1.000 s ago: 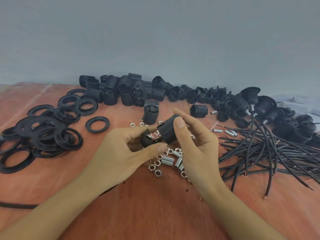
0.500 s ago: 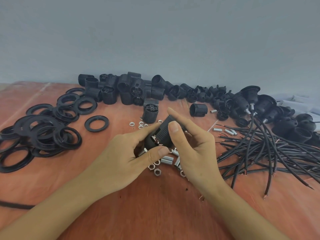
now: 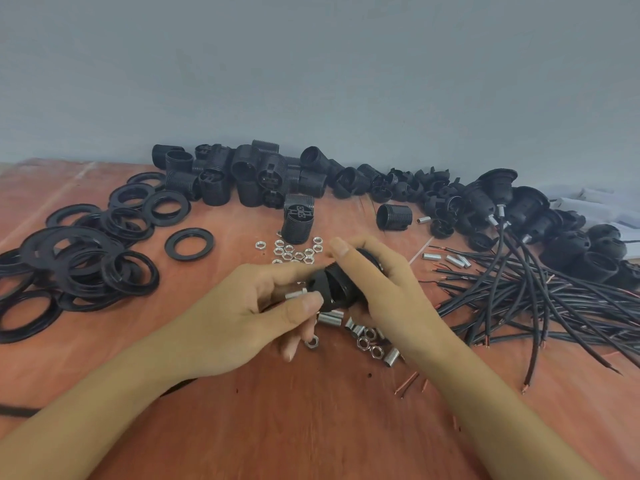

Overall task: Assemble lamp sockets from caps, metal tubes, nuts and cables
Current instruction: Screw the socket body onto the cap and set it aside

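Socket [image 3: 334, 287] sits gripped between left hand [image 3: 242, 317] and right hand [image 3: 391, 289] fingers [image 3: 349, 259].

- No word, label, brand or number can be read anywhere.
- The upright socket body [image 3: 298, 220], just behind the loose nuts [image 3: 294, 251], bears raised moulded marks on its top face, but they are too blurred to read.

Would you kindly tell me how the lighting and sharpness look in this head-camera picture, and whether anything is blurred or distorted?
Head view: lighting is soft and even, with only faint shadows; the left hand, right hand and the black socket they grip look slightly smeared; the nuts show small glints; the table's far edge appears to curve, as with a wide-angle lens.
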A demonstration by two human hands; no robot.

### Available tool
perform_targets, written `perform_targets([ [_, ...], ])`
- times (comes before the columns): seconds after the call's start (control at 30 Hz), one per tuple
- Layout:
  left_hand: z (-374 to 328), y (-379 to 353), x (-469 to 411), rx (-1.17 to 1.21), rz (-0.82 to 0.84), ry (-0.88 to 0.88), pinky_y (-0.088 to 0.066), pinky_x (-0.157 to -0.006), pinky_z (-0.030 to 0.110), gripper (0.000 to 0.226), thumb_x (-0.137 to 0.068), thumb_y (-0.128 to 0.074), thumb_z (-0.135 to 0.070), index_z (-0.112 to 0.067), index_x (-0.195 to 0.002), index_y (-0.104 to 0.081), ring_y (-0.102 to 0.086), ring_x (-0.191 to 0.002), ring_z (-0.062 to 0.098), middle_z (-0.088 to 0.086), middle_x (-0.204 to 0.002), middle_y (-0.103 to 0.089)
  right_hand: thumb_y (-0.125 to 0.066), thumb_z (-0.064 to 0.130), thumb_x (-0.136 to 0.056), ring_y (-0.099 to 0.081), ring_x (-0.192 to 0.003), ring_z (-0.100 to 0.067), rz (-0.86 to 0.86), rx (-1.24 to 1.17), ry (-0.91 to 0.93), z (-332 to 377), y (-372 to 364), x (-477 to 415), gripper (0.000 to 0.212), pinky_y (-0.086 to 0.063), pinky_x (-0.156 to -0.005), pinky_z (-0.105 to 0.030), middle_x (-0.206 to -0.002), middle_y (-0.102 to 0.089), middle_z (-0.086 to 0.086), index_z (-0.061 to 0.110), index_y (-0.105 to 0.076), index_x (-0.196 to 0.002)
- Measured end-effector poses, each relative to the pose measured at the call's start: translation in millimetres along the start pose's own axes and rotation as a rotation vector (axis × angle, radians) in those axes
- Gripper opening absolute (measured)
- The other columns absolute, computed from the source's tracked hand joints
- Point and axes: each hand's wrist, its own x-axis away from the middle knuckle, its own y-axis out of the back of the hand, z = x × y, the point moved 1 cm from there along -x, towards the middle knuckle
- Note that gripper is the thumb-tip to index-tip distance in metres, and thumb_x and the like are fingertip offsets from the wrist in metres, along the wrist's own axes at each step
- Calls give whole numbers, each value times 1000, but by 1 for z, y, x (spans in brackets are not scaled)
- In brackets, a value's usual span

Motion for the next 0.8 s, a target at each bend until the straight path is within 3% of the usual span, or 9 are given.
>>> perform_targets([
  [0.13, 2, -3, 0, -26, -7, 42, -48, -51, 20, 27, -91, -56, -36, -37, -115, -68, -64, -55, 14, 5, -70, -69, -44, 41, -101, -35, -46, -8, -1, 162, -18, -3, -5, 0, 51, -32, -43, -16, -58, -39, 1, -2, -51, -77],
  [0.23, 3, -3, 0, -31, -44, 31, -49, -52, 19, 25, -89, -58, -37, -35, -111, -70, -67, -57, 17, 6, -70, -70, -38, 41, -102, -34, -51, -9, -42, 213, 6, -1, -9, 1, 52, -31, -47, -17, -58, -36, 3, -1, -42, -72],
  [0.3, 3, -4, 0, -38, -71, 14, -50, -52, 19, 26, -88, -60, -37, -33, -111, -70, -69, -58, 18, 7, -70, -71, -37, 37, -103, -34, -54, -8, -69, 227, 43, 1, -11, 1, 47, -31, -49, -17, -60, -37, 3, 5, -43, -69],
  [0.43, 4, -6, 2, -37, -105, -3, -52, -51, 21, 27, -88, -62, -33, -34, -114, -68, -70, -58, 20, 9, -70, -72, -37, 39, -102, -36, -58, -9, -65, 242, 66, 1, -12, 1, 51, -33, -52, -19, -65, -39, -2, -4, -42, -75],
  [0.6, 4, -7, 0, -24, -128, -11, -52, -49, 21, 30, -87, -64, -32, -36, -116, -67, -70, -56, 22, 9, -67, -71, -38, 41, -102, -39, -58, -8, -70, 268, 109, 2, -12, 2, 50, -35, -54, -20, -64, -42, 0, 0, -44, -74],
  [0.73, 2, -3, -1, -59, -157, -55, -51, -49, 20, 29, -86, -65, -39, -30, -113, -70, -68, -54, 18, 5, -68, -70, -37, 51, -100, -60, -71, -24, -2, 199, 120, 0, -15, 2, 53, -50, -70, -40, -74, -60, -12, 4, -54, -84],
  [0.8, 1, -1, -1, -107, -165, -83, -50, -49, 19, 29, -88, -66, -39, -24, -113, -67, -67, -54, 14, -1, -71, -70, -36, 60, -97, -62, -73, -14, 39, 229, 146, 2, -19, 3, 51, -50, -70, -31, -75, -63, 0, 16, -59, -89],
])
